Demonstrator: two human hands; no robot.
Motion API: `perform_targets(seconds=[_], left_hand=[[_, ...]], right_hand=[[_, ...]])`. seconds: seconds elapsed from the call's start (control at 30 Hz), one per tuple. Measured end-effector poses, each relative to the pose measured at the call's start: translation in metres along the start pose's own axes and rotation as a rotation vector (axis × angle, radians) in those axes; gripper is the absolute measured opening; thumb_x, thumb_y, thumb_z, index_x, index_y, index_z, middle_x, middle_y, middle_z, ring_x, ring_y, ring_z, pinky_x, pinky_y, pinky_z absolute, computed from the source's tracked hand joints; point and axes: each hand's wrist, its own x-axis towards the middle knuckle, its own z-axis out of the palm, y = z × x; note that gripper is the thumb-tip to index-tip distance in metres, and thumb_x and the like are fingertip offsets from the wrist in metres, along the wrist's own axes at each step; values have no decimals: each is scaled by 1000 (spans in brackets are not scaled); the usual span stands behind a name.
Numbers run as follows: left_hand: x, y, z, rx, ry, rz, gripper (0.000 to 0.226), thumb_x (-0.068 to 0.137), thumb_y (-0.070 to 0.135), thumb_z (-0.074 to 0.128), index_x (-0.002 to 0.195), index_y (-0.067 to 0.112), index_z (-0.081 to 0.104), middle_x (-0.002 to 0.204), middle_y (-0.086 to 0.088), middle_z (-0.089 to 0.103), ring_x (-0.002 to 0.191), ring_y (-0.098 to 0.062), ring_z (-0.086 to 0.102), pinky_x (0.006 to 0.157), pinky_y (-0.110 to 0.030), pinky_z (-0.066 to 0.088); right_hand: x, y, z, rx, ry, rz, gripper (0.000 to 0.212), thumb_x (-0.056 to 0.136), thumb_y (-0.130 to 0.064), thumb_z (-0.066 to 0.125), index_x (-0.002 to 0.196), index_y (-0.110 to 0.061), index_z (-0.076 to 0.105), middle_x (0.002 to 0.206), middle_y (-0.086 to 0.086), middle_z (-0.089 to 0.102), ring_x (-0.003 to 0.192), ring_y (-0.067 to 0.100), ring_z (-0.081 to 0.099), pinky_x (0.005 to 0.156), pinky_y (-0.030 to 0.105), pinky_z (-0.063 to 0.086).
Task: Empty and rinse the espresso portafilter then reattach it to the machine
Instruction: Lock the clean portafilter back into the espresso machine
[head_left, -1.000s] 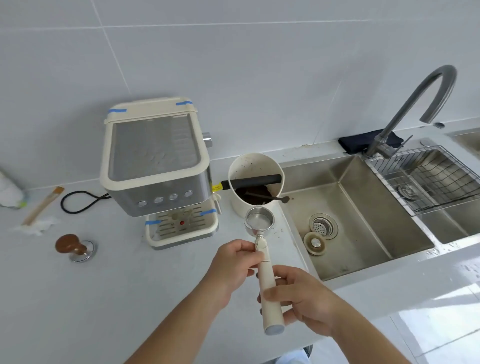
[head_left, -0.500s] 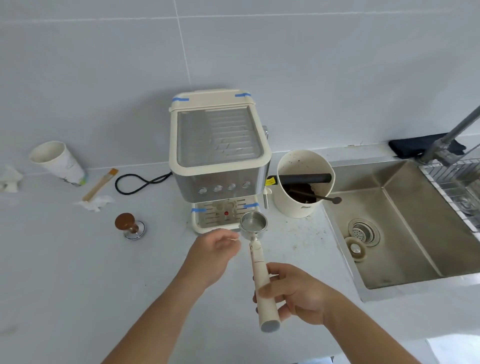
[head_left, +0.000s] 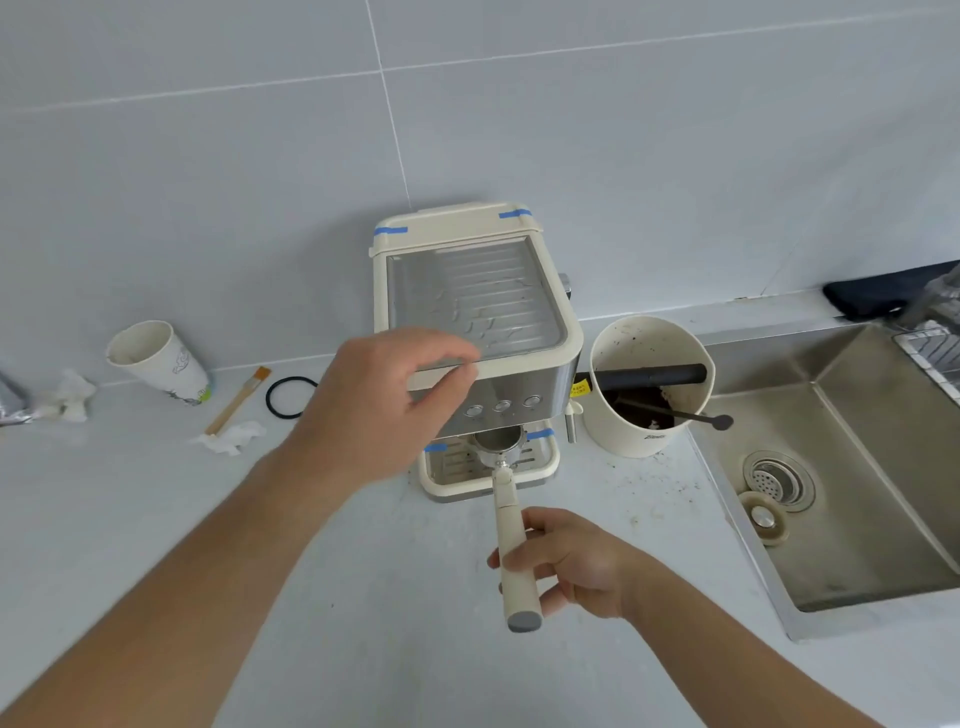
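The cream espresso machine (head_left: 478, 291) stands against the tiled wall. My right hand (head_left: 571, 564) grips the cream handle of the portafilter (head_left: 511, 540), whose metal basket (head_left: 497, 441) sits under the machine's front, above the drip tray. My left hand (head_left: 384, 405) hovers with fingers spread at the machine's front left corner, holding nothing. I cannot tell whether it touches the machine.
A cream knock box (head_left: 647, 384) with a black bar and dark grounds stands right of the machine. The steel sink (head_left: 857, 467) with drain and loose plug lies further right. A paper cup (head_left: 156, 361), a brush (head_left: 236, 400) and crumpled tissue (head_left: 231, 439) lie on the left.
My left hand let go of the portafilter and rose toward the machine's top corner. My right hand carried the portafilter forward until its basket went under the machine's front. The view swung left.
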Motion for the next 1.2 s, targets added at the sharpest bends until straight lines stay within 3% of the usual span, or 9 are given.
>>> perform_targets(seconds=[0.13, 0.23, 0.37, 0.6, 0.93, 1.2], left_hand=[[30, -18, 10, 113, -175, 83, 34, 90, 39, 58, 116, 21, 70, 127, 6, 67, 113, -12, 63, 94, -32, 50], [46, -25, 18, 279, -314, 150, 56, 88, 58, 45, 132, 27, 58, 148, 4, 50, 134, -15, 48, 107, -38, 40], [63, -28, 24, 400, -463, 205, 75, 85, 71, 30, 147, 31, 37, 160, 3, 29, 148, -15, 24, 120, -42, 20], [67, -34, 40, 328, -481, 137, 73, 84, 72, 28, 149, 37, 28, 162, 8, 21, 149, -7, 13, 122, -40, 7], [69, -40, 48, 270, -434, 51, 71, 81, 73, 36, 142, 38, 40, 159, 11, 30, 146, -3, 22, 122, -40, 12], [70, -39, 48, 262, -427, 40, 70, 81, 73, 37, 141, 39, 41, 158, 12, 31, 145, -2, 24, 121, -40, 13]], right_hand=[[11, -7, 6, 85, -13, -35, 48, 73, -5, 72, 119, -8, 60, 106, 11, 73, 98, 33, 66, 73, 46, 59], [16, -13, 9, 95, -10, -65, 43, 77, -3, 70, 119, -8, 60, 104, 9, 72, 98, 32, 66, 74, 47, 59], [21, -20, 12, 76, 10, -112, 42, 81, 0, 69, 119, -14, 61, 108, 9, 71, 101, 31, 65, 76, 45, 60], [30, -23, 8, 122, -39, -146, 42, 81, 1, 68, 120, -15, 62, 103, 7, 69, 96, 29, 66, 76, 44, 59], [33, -11, 3, 231, -41, -163, 43, 83, 5, 67, 122, -11, 57, 101, 9, 69, 89, 31, 69, 76, 48, 59], [46, -27, 16, 245, -9, -203, 46, 82, 2, 70, 121, -17, 58, 114, 11, 65, 102, 33, 64, 70, 44, 59]])
